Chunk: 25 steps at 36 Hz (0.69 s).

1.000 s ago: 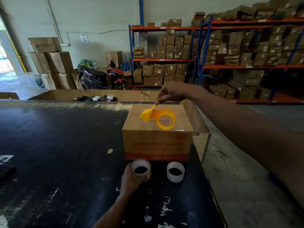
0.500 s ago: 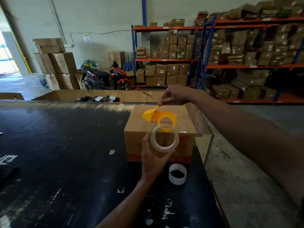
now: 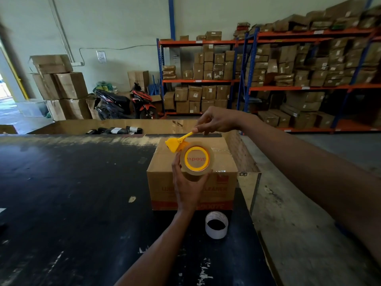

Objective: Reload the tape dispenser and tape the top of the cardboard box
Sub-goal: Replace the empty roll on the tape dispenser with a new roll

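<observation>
Yellow plastic tape dispenser (image 3: 179,143) hung just above the far part of the brown cardboard box (image 3: 193,178), its thin handle pinched at the upper right end between the fingertips of the right hand (image 3: 216,120), which reached in from the right. Its flat yellow blade end pointed left, and its ring showed through the centre of a roll of clear packing tape (image 3: 196,159) that sat over it, with red lettering visible inside the ring. The left hand (image 3: 188,184) came up from the near side and cupped that roll from below, thumb along its left edge and fingers curled round its lower right rim, so the roll lay at the top of the palm and the dispenser's ring within it. Whether the roll was fully seated on the ring could not be told.

The box stood at the right end of a black, scuffed worktable (image 3: 72,203), its red-printed side facing near and partly hidden by the left hand. An empty white cardboard tape core (image 3: 216,225) stood on the table just near of the box, to the right of the left wrist. Far behind stood orange and blue racks of cartons (image 3: 268,79), a parked red and black motorcycle (image 3: 125,104) and stacked large boxes (image 3: 59,85) at the far left.
</observation>
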Motion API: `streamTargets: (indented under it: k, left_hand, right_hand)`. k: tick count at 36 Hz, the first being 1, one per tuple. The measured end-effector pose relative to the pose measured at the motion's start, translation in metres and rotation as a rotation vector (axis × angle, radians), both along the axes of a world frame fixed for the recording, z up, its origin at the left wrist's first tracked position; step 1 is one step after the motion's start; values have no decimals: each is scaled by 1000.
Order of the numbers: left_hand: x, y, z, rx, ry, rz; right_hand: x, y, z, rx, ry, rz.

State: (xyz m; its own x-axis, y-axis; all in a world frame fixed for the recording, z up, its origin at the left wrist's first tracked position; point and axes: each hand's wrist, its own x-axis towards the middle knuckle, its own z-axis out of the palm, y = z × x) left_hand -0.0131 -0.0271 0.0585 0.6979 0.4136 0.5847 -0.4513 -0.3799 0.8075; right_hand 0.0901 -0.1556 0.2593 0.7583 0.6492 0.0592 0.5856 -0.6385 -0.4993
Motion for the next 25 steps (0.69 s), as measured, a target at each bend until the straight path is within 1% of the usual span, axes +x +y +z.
streamTargets:
  k: [3, 7, 11, 13, 16, 19, 21, 25]
  left_hand:
    - [4, 0, 3, -9, -2, 13]
    - [9, 0, 10, -19, -8, 9]
    - [11, -3, 11, -43, -7, -6]
    - [10, -6, 10, -51, -12, -6]
    - [9, -12, 12, -48, -37, -27]
    - [8, -18, 16, -84, -42, -61]
    - [10, -16, 16, -123, -25, -133]
    - [12, 0, 8, -200, 88, -357]
  right_hand:
    - [-2, -5, 0, 3, 77, -10]
    - [-5, -5, -3, -72, 218, -30]
    - [-4, 1, -5, -130, 255, -79]
    - [-5, 7, -7, -191, 230, -102]
    - [-7, 16, -13, -279, 117, -125]
    - [-5, 21, -20, -301, 36, -130]
    - [-4, 20, -23, -295, -19, -134]
    - [-5, 18, -28, -317, -98, -131]
